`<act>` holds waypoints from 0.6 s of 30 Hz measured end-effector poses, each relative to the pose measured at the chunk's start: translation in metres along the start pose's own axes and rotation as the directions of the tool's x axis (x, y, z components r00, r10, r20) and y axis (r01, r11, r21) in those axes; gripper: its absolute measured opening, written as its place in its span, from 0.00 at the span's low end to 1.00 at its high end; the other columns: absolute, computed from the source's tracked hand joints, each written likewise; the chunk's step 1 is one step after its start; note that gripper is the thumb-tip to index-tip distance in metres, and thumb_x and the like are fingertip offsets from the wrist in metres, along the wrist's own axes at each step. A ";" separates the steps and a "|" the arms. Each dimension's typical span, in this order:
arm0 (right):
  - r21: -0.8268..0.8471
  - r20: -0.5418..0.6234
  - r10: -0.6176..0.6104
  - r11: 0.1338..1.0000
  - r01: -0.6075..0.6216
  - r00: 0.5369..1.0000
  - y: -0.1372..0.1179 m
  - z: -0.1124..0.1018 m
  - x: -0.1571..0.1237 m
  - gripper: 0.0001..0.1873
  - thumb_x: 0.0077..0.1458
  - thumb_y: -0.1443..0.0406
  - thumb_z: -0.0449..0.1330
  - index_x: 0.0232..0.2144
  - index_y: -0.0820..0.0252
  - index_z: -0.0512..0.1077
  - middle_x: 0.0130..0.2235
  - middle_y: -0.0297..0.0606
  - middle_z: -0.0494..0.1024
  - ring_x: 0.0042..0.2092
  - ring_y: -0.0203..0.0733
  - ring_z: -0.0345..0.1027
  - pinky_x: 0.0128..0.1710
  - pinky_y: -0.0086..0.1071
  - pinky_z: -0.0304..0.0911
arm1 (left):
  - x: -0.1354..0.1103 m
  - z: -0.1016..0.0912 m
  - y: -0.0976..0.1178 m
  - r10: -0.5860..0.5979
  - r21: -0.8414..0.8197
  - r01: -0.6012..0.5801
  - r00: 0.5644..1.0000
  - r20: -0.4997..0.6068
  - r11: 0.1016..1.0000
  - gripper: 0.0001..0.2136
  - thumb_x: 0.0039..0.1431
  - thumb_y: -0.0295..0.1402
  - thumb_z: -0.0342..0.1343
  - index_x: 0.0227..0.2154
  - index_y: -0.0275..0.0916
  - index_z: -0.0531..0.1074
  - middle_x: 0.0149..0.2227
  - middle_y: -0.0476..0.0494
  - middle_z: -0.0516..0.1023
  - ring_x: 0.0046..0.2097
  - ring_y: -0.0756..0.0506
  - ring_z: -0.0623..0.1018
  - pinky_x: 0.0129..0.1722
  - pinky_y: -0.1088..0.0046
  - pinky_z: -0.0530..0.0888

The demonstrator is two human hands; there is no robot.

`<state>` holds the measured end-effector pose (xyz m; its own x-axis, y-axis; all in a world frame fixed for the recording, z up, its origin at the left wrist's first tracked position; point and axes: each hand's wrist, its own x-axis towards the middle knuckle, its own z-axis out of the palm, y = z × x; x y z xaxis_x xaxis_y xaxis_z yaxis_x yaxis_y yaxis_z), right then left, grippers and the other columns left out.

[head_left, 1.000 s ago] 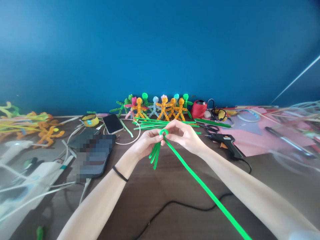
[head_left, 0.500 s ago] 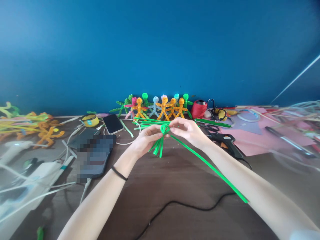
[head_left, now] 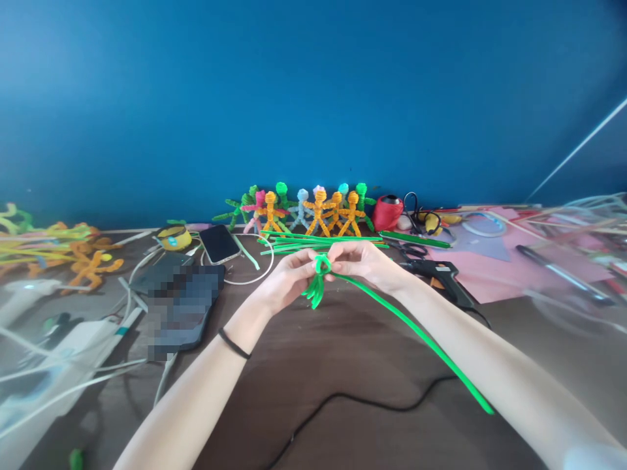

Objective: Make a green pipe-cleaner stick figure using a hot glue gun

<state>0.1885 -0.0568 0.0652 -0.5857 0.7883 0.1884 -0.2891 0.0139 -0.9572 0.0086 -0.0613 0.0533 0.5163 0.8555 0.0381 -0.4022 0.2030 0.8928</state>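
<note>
Head view, 1 entry.
- Our left hand [head_left: 287, 281]: closed in a pinch on the bright green fuzzy pipe-cleaner bundle [head_left: 316, 290], held just above the dark wooden table [head_left: 343, 352], centre.
- Our right hand [head_left: 369, 264]: fingers closed on the bundle's looped top; one long strand trails twd our right forearm.
- Risk, we judge: slack pinch = loop unwinds; trailing strand may snag the thin black cable [head_left: 343, 398].

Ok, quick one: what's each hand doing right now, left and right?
Left hand: closed, pinching the folded bundle of the green pipe cleaner just below its loop.
Right hand: closed, pinching the same pipe cleaner at the loop.
</note>
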 end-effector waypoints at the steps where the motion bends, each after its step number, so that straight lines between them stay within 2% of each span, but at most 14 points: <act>1: 0.027 0.002 0.003 1.000 -0.003 1.000 0.001 0.000 0.000 0.10 0.41 0.64 0.68 0.25 0.63 0.72 0.27 0.31 0.76 0.29 0.33 0.71 0.36 0.33 0.67 | 0.000 0.001 0.000 -0.008 0.002 0.008 1.000 -0.004 1.000 0.09 0.42 0.32 0.65 0.24 0.35 0.71 0.25 0.48 0.76 0.27 0.49 0.77 0.24 0.77 0.69; 8: 0.054 -0.042 -0.023 0.998 0.025 0.999 0.008 0.005 0.002 0.11 0.40 0.65 0.69 0.24 0.62 0.70 0.26 0.30 0.74 0.28 0.32 0.70 0.33 0.29 0.67 | 0.001 0.003 0.000 -0.004 0.013 0.006 0.996 -0.089 1.000 0.12 0.37 0.33 0.68 0.21 0.34 0.70 0.20 0.50 0.73 0.23 0.52 0.73 0.23 0.78 0.67; 18: -0.030 -0.059 -0.088 0.996 0.086 0.994 0.012 0.005 0.002 0.11 0.43 0.64 0.67 0.25 0.62 0.67 0.26 0.30 0.72 0.28 0.31 0.69 0.32 0.28 0.65 | 0.003 0.008 0.000 0.003 -0.027 -0.007 0.986 -0.164 1.000 0.13 0.33 0.31 0.69 0.18 0.33 0.70 0.19 0.51 0.73 0.22 0.54 0.73 0.22 0.80 0.66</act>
<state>0.1802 -0.0580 0.0549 -0.5126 0.8188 0.2586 -0.3156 0.1004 -0.9436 0.0158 -0.0622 0.0570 0.3839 0.9228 -0.0337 -0.4258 0.2093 0.8803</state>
